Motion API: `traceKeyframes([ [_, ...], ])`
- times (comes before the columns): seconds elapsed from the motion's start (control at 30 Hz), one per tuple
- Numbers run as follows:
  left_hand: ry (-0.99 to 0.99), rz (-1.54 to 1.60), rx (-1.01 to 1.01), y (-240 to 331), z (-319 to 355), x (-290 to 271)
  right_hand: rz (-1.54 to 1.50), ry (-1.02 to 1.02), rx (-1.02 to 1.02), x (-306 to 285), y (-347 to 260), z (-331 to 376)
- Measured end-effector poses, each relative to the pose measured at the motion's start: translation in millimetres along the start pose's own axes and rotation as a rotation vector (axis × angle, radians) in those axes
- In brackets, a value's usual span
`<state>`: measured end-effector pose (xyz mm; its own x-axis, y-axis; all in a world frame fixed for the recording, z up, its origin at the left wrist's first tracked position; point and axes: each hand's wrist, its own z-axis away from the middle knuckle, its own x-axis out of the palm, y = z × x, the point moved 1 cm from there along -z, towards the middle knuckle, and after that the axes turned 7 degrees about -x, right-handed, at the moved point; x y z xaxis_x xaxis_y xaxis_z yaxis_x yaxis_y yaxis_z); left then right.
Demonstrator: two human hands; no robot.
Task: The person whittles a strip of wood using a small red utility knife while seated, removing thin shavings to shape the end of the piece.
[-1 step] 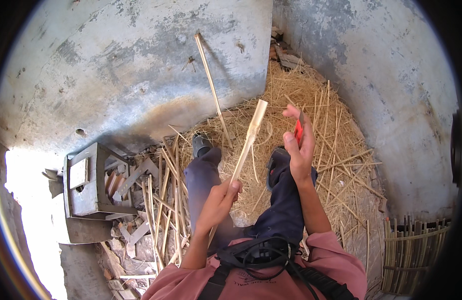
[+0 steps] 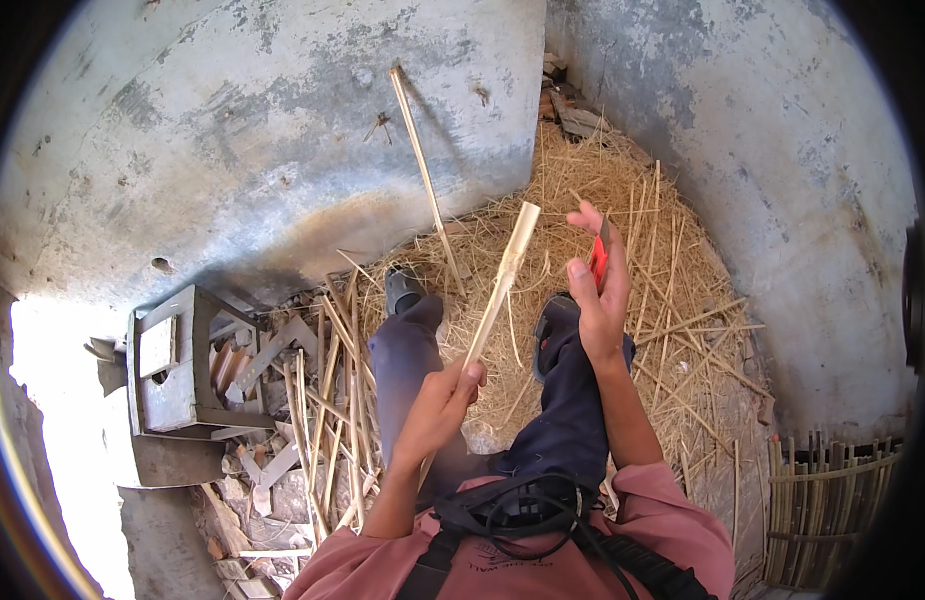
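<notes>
Straw-strewn floor [image 2: 527,395], pale stick [image 2: 499,292] gripped, jutting beyond left fingers [image 2: 471,376]

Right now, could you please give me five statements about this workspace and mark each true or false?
1. The left hand grips a long pale wooden stick. True.
2. The right hand is empty. False: it holds a small bright-red tool.
3. A thin pale pole leans against the weathered grey wall. True.
4. The panel of slender upright sticks stands at the picture's upper left. False: it stands at lower right.
5. Dry yellow straw lies between the feet. True.
</notes>
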<state>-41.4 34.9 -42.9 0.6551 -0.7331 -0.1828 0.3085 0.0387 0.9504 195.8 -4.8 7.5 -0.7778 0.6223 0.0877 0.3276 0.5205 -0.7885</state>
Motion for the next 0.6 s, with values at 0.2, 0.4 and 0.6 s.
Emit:
traceKeyframes([
  [0.2,0.08,-0.152,0.024,12.6,4.0,3.8,-0.007,-0.141,0.223,7.4,17.5,11.9],
  [0.4,0.101,-0.19,0.016,18.9,5.8,2.7,-0.057,-0.253,0.398,9.8,10.3,20.2],
  [0.6,0.092,-0.174,0.034,16.8,5.4,1.9,-0.024,-0.402,0.572,7.0,9.2,18.5],
])
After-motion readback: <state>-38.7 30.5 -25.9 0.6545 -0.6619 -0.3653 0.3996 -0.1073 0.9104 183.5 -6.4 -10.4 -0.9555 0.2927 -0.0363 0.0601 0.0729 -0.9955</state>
